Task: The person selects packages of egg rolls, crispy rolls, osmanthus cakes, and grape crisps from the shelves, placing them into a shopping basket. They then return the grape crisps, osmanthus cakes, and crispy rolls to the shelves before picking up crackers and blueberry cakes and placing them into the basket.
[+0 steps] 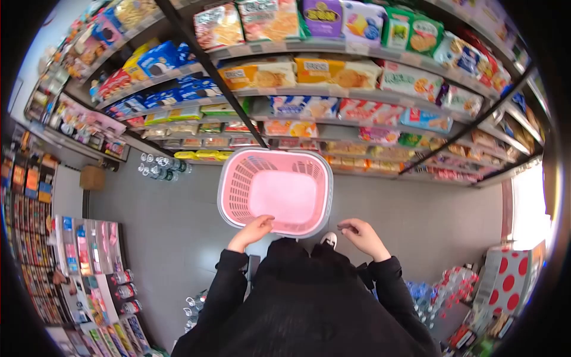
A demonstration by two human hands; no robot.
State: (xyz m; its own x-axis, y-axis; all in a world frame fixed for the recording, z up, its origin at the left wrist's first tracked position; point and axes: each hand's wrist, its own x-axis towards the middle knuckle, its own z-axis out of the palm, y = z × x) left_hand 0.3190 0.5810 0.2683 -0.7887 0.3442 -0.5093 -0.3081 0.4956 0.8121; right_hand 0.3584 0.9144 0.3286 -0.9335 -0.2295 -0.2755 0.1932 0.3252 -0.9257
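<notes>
In front of my body is a pink plastic shopping basket [284, 189] with slotted sides and a grey rim; nothing lies inside it. My left hand [254, 232] is closed at its near left rim, with the fingertips bent over the edge. My right hand [364, 238] hangs apart from the basket, to its right. Its fingers are loosely bent and spread from the thumb, with nothing in them. I cannot tell whether the basket's bottom rests on anything.
Shelves of packaged biscuits and snacks [339, 72] stand ahead. Bottled water packs [162, 166] sit on the floor at left, near a cardboard box [93, 178]. More bottles [443, 291] stand at right beside a red-dotted box [507, 279]. A low display rack [92, 247] is at left.
</notes>
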